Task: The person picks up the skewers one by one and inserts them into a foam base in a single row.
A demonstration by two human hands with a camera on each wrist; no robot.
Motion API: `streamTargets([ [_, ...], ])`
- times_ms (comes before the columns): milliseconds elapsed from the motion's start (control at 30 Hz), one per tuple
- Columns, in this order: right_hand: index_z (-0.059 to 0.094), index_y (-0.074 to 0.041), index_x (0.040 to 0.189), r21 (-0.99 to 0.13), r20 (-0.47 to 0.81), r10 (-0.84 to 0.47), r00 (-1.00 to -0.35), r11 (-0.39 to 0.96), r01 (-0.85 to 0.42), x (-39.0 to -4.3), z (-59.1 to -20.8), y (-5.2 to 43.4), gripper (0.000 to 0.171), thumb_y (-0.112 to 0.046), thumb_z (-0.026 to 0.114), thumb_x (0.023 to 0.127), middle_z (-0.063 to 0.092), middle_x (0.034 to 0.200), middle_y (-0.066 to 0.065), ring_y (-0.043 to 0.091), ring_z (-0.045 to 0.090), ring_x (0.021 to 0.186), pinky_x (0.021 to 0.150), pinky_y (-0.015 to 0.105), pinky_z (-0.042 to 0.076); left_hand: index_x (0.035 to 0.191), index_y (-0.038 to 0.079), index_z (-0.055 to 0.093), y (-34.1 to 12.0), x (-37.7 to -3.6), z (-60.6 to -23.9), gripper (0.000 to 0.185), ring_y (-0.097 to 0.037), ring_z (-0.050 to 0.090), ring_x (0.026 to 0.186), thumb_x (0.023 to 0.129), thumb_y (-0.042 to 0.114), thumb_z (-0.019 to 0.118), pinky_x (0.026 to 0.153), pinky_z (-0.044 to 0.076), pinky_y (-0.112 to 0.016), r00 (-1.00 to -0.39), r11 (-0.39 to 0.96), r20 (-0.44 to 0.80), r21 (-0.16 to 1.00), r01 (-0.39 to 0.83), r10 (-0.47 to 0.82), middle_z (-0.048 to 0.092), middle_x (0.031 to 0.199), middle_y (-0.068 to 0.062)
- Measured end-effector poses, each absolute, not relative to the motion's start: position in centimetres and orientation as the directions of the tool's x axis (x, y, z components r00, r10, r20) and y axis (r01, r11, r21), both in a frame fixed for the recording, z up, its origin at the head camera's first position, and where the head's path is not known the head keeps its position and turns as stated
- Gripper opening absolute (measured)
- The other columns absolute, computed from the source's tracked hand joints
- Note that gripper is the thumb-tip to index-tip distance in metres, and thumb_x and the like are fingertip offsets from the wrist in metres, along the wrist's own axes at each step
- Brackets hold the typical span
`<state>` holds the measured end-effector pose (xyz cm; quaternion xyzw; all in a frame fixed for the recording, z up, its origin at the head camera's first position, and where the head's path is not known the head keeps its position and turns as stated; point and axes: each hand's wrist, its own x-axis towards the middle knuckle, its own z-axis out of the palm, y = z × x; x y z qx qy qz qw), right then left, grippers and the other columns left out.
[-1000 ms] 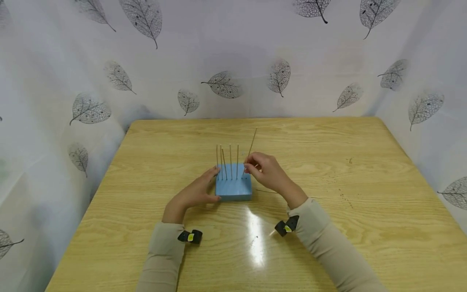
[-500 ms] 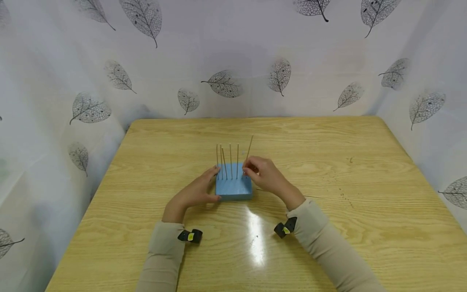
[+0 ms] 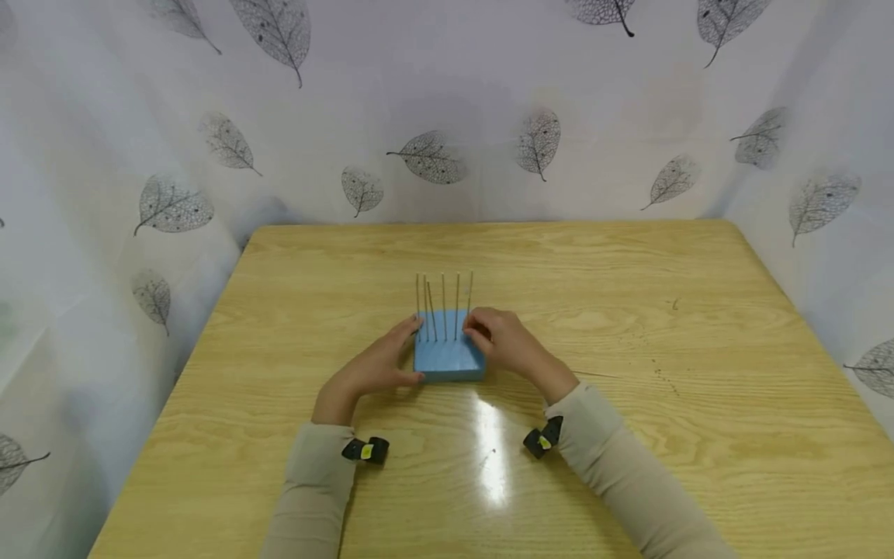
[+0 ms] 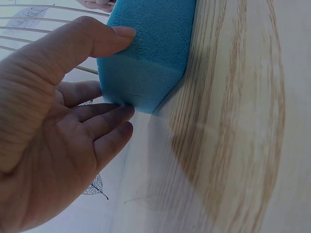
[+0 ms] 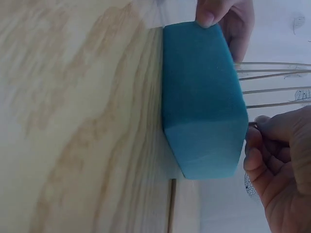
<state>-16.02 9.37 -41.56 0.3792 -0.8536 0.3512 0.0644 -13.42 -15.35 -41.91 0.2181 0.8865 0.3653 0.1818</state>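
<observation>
A blue foam block (image 3: 449, 359) lies on the table, with several thin sticks (image 3: 444, 307) standing in a row in its top. My left hand (image 3: 373, 365) holds the block's left end, the thumb (image 4: 109, 39) on its near face and fingers behind. With thumb and fingertips, my right hand (image 3: 513, 343) pinches one more stick (image 3: 471, 289) low down, close to the block's top at the right end of the row. The right wrist view has the pinched stick's short lower part (image 5: 252, 124) near the foam; whether its tip is inside is hard to tell.
A loose thin stick (image 3: 597, 375) lies on the wooden table (image 3: 698, 450), partly hidden by the right wrist. Small dark specks (image 3: 667, 378) are scattered on the table's right side. A leaf-patterned white curtain (image 3: 475, 93) stands behind the table and along both sides.
My right hand has moved slightly down and left with the stick, whose top now stands lower and more upright, level with the others. The left hand stays on the block.
</observation>
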Motion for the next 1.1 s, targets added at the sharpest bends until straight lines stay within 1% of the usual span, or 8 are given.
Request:
streamTargets([
  [167, 0.062, -0.001, 0.087, -0.527, 0.406, -0.594, -0.695, 0.469, -0.709, -16.3, -41.7, 9.4, 0.005, -0.005, 0.061, 0.091, 0.064, 0.081, 0.007, 0.016, 0.059, 0.071, 0.061, 0.029, 0.051, 0.150, -0.001, 0.016, -15.3, -13.6, -41.7, 0.092, -0.036, 0.014, 0.142, 0.081, 0.018, 0.074, 0.114, 0.017, -0.049, -0.841, 0.637, -0.149, 0.724, 0.267, 0.521, 0.010, 0.156, -0.020],
  [333, 0.063, -0.001, 0.086, -0.538, 0.403, -0.589, -0.700, 0.466, -0.702, -16.3, -41.7, 9.4, 0.005, -0.004, 0.062, 0.090, 0.065, 0.080, 0.008, 0.016, 0.059, 0.070, 0.061, 0.028, 0.051, 0.150, 0.000, 0.015, -15.2, -13.6, -41.7, 0.092, -0.034, 0.013, 0.142, 0.082, 0.018, 0.074, 0.114, 0.017, -0.048, -0.840, 0.637, -0.164, 0.729, 0.251, 0.517, 0.009, 0.156, -0.018],
  [467, 0.066, -0.001, 0.089, -0.567, 0.361, -0.587, -0.725, 0.479, -0.670, -16.2, -41.5, 9.6, 0.005, -0.004, 0.062, 0.089, 0.067, 0.083, 0.008, 0.016, 0.061, 0.073, 0.063, 0.028, 0.052, 0.150, -0.001, 0.016, -15.2, -13.5, -41.8, 0.091, -0.035, 0.013, 0.142, 0.082, 0.017, 0.074, 0.114, 0.017, -0.048, -0.840, 0.636, -0.159, 0.729, 0.253, 0.518, 0.010, 0.156, -0.019],
  [667, 0.069, -0.001, 0.099, -0.617, 0.325, -0.574, -0.752, 0.473, -0.628, -16.0, -41.4, 10.7, 0.012, -0.007, 0.064, 0.089, 0.069, 0.090, 0.007, 0.014, 0.060, 0.073, 0.064, 0.028, 0.052, 0.149, -0.002, 0.016, -15.0, -13.5, -41.8, 0.090, -0.036, 0.014, 0.142, 0.082, 0.016, 0.074, 0.114, 0.017, -0.049, -0.840, 0.636, -0.167, 0.731, 0.246, 0.517, 0.010, 0.156, -0.020],
  [900, 0.069, 0.000, 0.101, -0.657, 0.313, -0.540, -0.781, 0.471, -0.589, -15.4, -41.1, 12.3, 0.015, -0.007, 0.064, 0.090, 0.068, 0.091, 0.006, 0.013, 0.060, 0.076, 0.067, 0.027, 0.053, 0.150, 0.000, 0.015, -15.0, -13.3, -41.7, 0.091, -0.035, 0.013, 0.142, 0.082, 0.017, 0.074, 0.114, 0.017, -0.049, -0.837, 0.649, -0.186, 0.722, 0.239, 0.515, 0.008, 0.157, -0.019],
  [1100, 0.068, 0.001, 0.102, -0.664, 0.291, -0.533, -0.795, 0.486, -0.569, -15.0, -41.0, 13.9, 0.015, -0.006, 0.064, 0.089, 0.068, 0.091, 0.005, 0.012, 0.060, 0.075, 0.068, 0.027, 0.053, 0.150, 0.000, 0.015, -15.0, -13.2, -41.7, 0.091, -0.035, 0.014, 0.142, 0.082, 0.017, 0.074, 0.114, 0.018, -0.049, -0.837, 0.649, -0.185, 0.722, 0.239, 0.515, 0.009, 0.157, -0.018],
])
